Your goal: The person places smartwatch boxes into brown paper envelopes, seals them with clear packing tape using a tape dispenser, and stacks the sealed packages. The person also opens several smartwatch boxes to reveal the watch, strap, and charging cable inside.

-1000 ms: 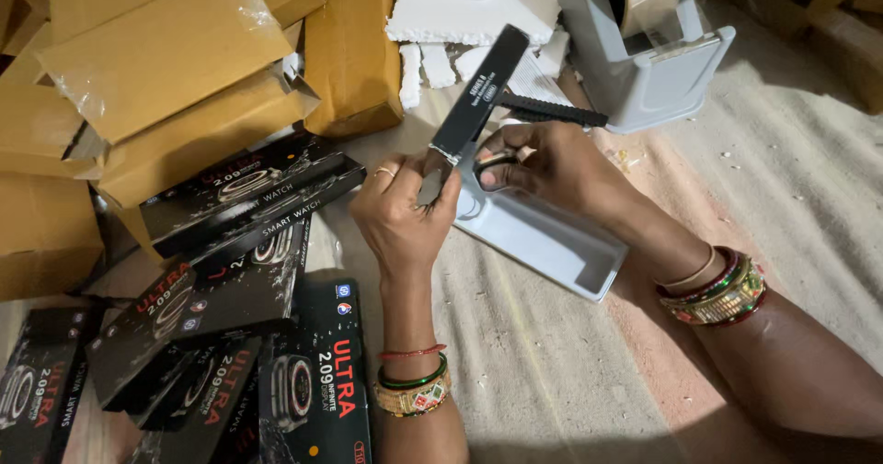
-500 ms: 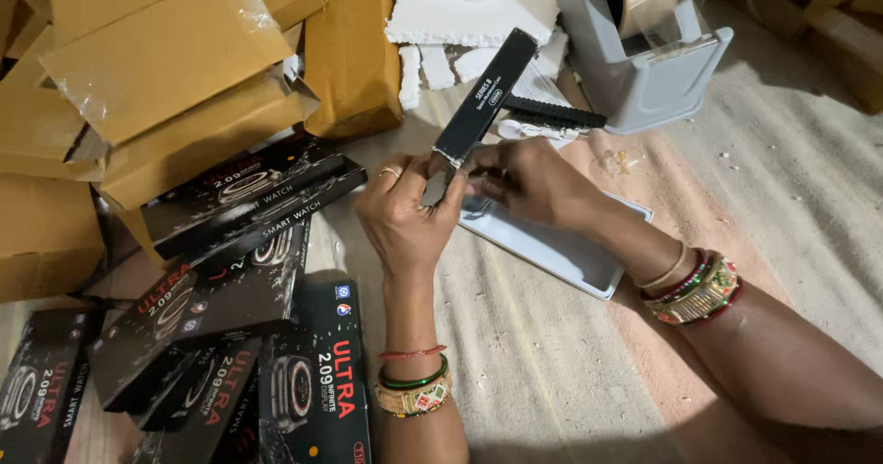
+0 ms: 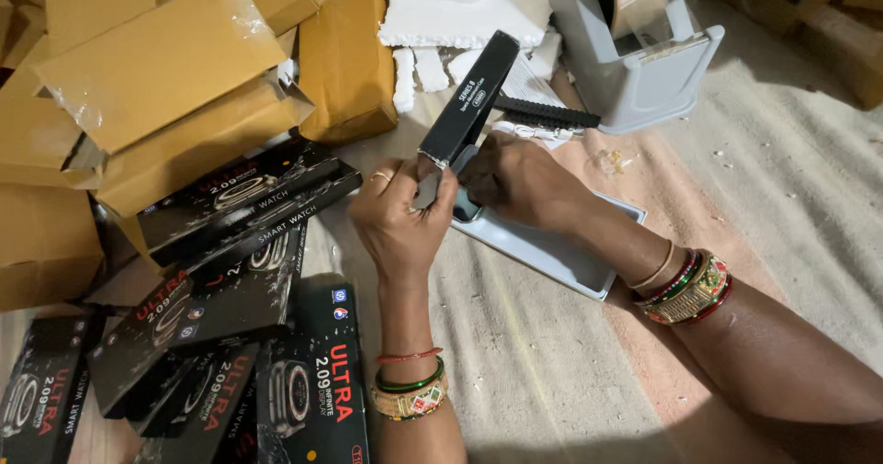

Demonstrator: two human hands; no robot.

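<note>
A: Black box (image 3: 471,98) — what changed vs. half a sec ago?
B: Barely moved; it stayed tilted above the grey tray (image 3: 552,254), between both hands. So the work at its lower end was ongoing.
A: Fingers?
B: Left hand (image 3: 397,220) pinched on the box's lower end. Right hand (image 3: 522,183) curled at that end too; grip hidden, can't tell.
A: Looks?
B: Long, slim, matte black w/ small label.

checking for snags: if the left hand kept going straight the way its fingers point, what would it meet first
Likely the long black box already pinched in the left hand; beyond it lie white foam pieces. Depth is unclear.
</note>
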